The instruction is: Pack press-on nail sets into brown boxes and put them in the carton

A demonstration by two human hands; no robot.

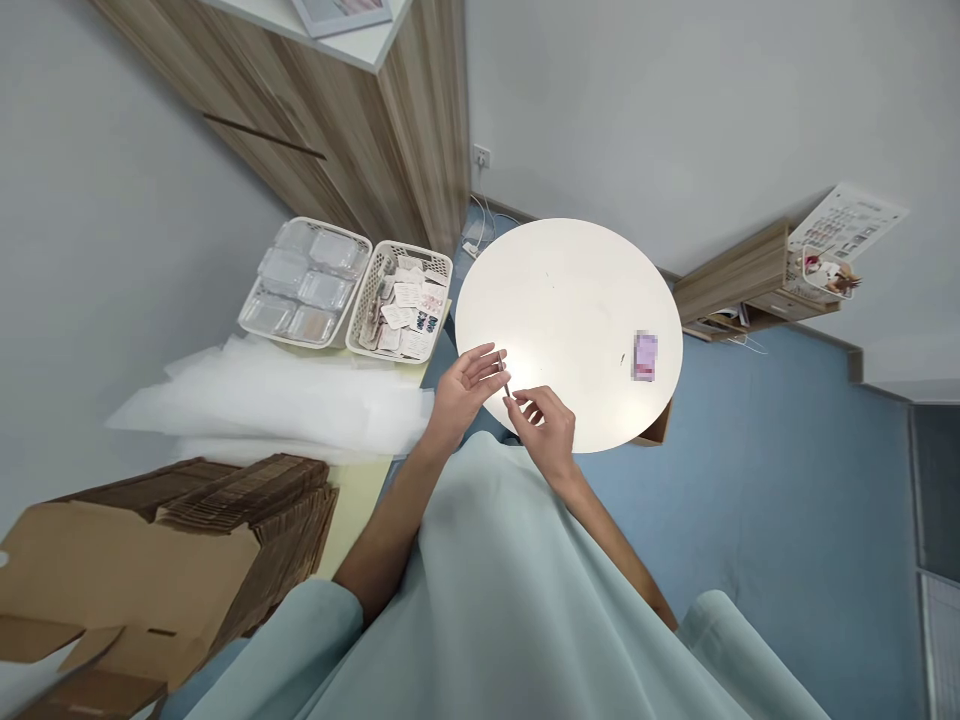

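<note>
My left hand (pixel 466 385) is over the near edge of the round white table (pixel 566 300), thumb and fingertips closed around a small, thin, stick-like thing (pixel 506 388). The lower, dark end of that thing is pinched between the thumb and forefinger of my right hand (pixel 546 425), its other fingers curled. Its exact kind is too small to make out. Further right on the tabletop lies a purple packet or card (pixel 644 356), blurred over, with a tiny dark sliver (pixel 622 358) beside it.
To the left stand a white basket of clear plastic boxes (pixel 298 322) and another basket (pixel 362 350) of small carded packets. Nearer are white translucent bags (pixel 285 400) and stacked flat brown cartons (pixel 135 570). A wooden cabinet (pixel 405 130) rises behind; a low shelf (pixel 742 275) stands right.
</note>
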